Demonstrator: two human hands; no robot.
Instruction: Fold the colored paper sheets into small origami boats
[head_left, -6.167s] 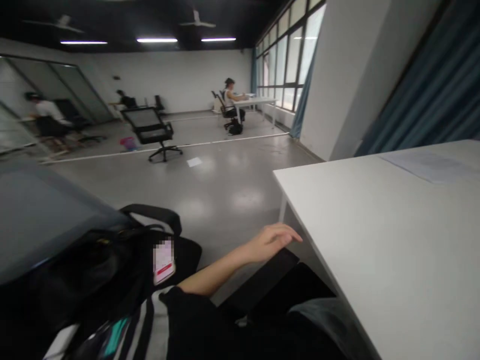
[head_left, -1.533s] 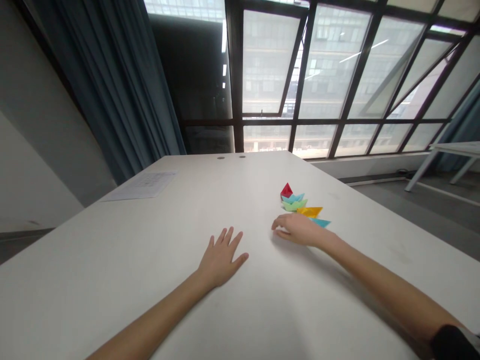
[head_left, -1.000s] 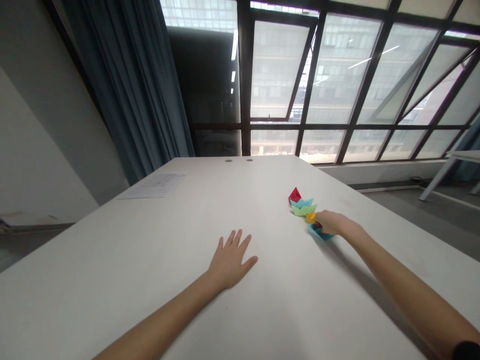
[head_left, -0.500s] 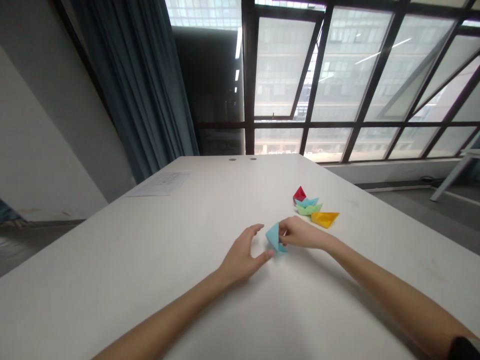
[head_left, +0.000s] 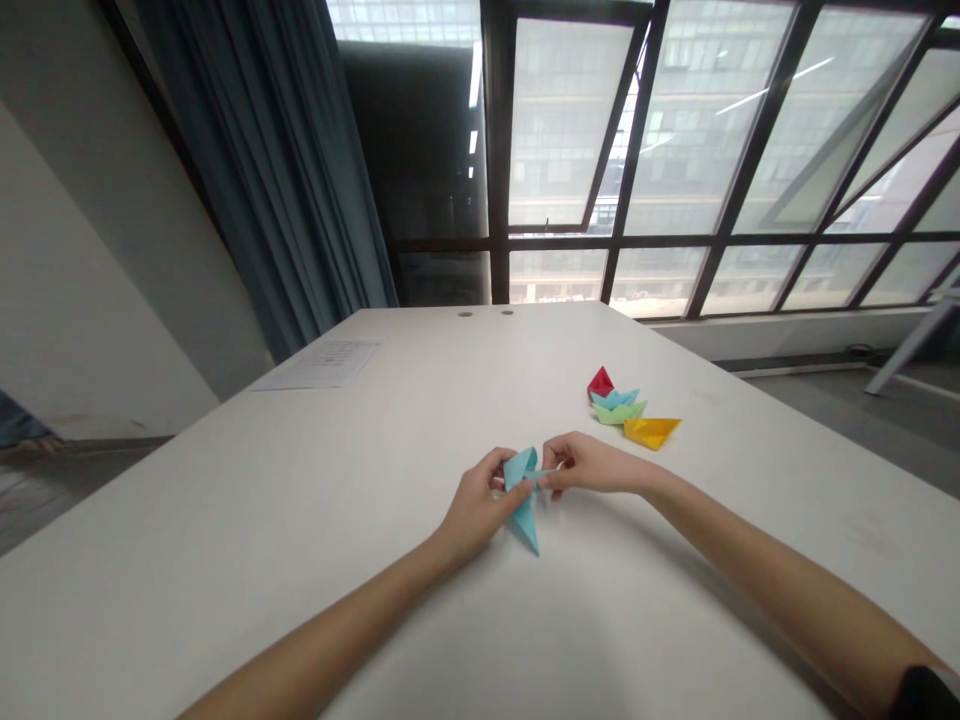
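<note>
A light blue folded paper boat point(head_left: 526, 522) is between my hands, over the white table. My left hand point(head_left: 484, 500) is closed on its left side, with the thumb across the front and the fingers behind. My right hand point(head_left: 581, 465) pinches the right part of the same paper between thumb and fingers. One pointed end of the boat hangs down toward me. The fingers hide part of the folds.
Beyond my right hand a red paper boat point(head_left: 600, 383), a blue one point(head_left: 616, 398), a green one point(head_left: 619, 412) and a yellow one point(head_left: 652, 432) stand close together. A printed sheet point(head_left: 322, 364) lies at the white table's point(head_left: 420, 400) left edge.
My left hand has closed from open onto the light blue paper boat. The boat has turned and moved a little left, and my right hand still grips it.
</note>
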